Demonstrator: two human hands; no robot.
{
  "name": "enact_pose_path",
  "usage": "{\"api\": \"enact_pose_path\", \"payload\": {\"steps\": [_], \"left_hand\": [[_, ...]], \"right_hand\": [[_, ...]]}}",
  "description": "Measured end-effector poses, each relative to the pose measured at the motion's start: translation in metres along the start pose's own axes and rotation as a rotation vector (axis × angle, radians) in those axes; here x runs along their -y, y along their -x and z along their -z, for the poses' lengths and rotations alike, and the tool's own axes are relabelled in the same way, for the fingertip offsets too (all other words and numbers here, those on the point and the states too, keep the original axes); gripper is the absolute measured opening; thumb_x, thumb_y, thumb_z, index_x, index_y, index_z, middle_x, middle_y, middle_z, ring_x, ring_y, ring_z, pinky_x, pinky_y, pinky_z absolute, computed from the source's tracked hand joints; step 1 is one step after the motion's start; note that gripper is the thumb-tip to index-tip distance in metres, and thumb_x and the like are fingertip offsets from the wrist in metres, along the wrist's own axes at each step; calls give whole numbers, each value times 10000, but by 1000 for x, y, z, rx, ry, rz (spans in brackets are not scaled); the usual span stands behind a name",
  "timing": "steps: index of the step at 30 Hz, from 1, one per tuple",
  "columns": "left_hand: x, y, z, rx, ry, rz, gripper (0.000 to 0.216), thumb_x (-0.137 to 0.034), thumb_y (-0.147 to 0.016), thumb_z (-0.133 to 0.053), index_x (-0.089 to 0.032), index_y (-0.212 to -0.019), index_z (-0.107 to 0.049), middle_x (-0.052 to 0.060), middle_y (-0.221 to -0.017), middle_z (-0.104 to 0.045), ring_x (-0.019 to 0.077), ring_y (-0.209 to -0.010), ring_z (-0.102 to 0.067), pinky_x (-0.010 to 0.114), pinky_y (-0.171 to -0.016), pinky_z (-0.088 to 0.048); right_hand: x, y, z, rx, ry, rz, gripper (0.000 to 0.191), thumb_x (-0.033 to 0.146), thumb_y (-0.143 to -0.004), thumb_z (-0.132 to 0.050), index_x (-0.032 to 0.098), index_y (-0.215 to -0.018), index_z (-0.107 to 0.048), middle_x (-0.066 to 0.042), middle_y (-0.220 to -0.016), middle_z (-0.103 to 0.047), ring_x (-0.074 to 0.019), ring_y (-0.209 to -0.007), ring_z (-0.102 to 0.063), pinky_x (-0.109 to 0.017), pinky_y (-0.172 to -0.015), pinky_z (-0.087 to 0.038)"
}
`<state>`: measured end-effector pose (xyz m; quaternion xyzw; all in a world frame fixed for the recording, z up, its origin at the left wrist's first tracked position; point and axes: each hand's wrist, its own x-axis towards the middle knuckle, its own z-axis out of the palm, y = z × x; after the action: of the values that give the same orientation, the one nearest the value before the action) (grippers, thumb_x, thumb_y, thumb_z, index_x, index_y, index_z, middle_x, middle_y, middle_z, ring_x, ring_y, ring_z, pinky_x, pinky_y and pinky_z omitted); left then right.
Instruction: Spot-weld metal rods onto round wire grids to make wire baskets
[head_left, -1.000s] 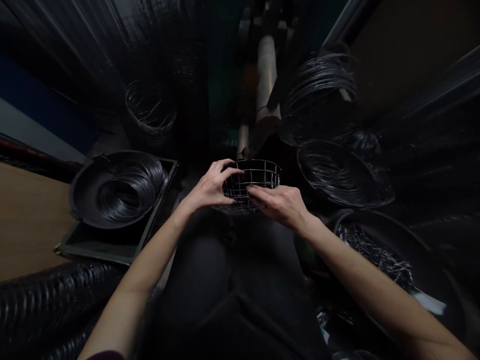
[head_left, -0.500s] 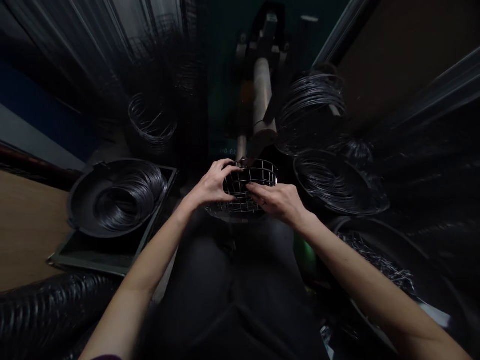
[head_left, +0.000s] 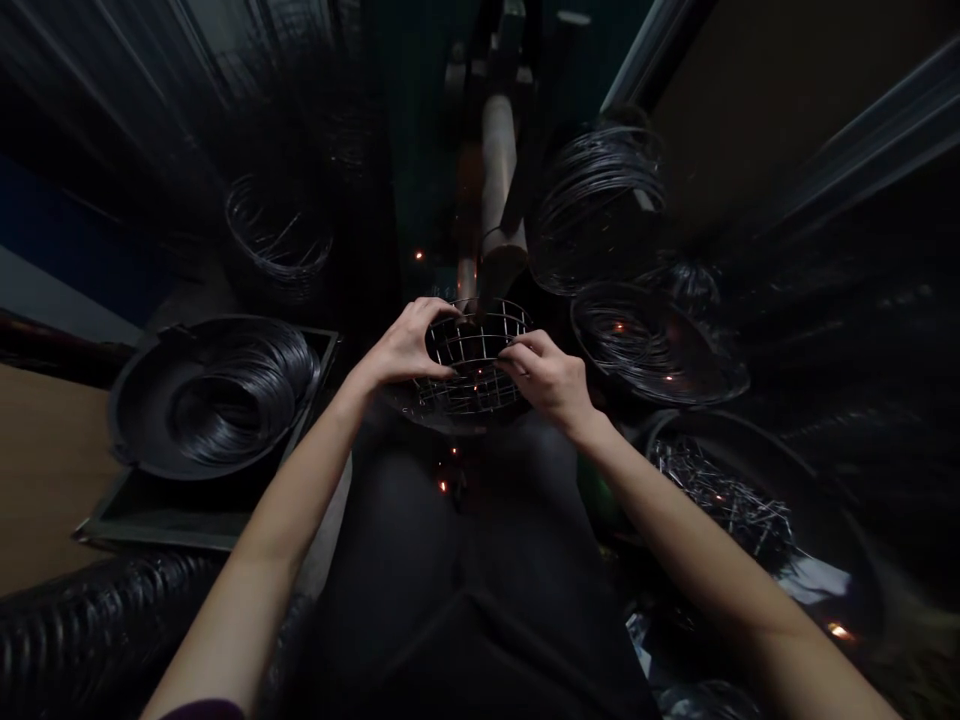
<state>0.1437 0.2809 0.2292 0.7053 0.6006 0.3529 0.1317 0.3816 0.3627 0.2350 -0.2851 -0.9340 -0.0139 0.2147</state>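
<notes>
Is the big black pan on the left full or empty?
Partly filled: loops of wire sit in the black pan, but its bare inside shows to their left.

I see, left: round black basin holding grey wire rings, flat tan panel near; right, whitish scrap.
</notes>
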Motion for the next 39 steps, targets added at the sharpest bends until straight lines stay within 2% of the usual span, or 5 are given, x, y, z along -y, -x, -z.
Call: {"api": "enact_pose_path", "payload": {"steps": [17,22,27,32,39], "left_hand": [[33,-38,12,-58,121,22,903,-405,-532,-889,-165,-1309,-497,138,-1335,-558,319,-1253,-536,470,-1113,-407],[60,3,-10,-169,212,123,1174,-567,-546,-868,-202,-1486,-265,202,-1557,-293,363,-1464,-295,533,-1194,-269],[83,45,-49,-240,493,400,1271,-659,-519,-834,-229,-1476,-117,252,-1469,-367,349,-1388,-431,555,-1088,-400],[69,51,-45,-364,499,381,1160,-614,-482,-863,-270,-1381,-215,176,-1411,-432,287,-1332,-485,513,-1103,-393],[24,68,-3,-343,241,149,817,-493,-558,-866,-227,-1214,-458,112,-1283,-527,272,-1262,-523,429,-1099,-416]], "right_hand": [[-7,-46,-13,-79,-254,-189,189,333,-908,-584,200,-918,-718,-56,-910,-597,-158,-751,-560,-270,-660,-440],[-6,12,27,-112,-293,-266,405,363,-1015,-327,201,-1007,-698,-104,-978,-628,-220,-934,-600,-362,-855,-486],[-13,107,32,325,-391,-226,419,380,-1015,-274,231,-840,-624,-52,-794,-652,-204,-765,-638,-356,-752,-538],[-31,155,2,576,-559,-225,280,377,-943,-427,229,-831,-638,-51,-801,-703,-212,-746,-693,-344,-698,-566],[12,73,31,444,-953,-437,463,442,-808,-681,213,-1207,-629,46,-625,-578,-109,-456,-491,-240,-456,-429]]}}
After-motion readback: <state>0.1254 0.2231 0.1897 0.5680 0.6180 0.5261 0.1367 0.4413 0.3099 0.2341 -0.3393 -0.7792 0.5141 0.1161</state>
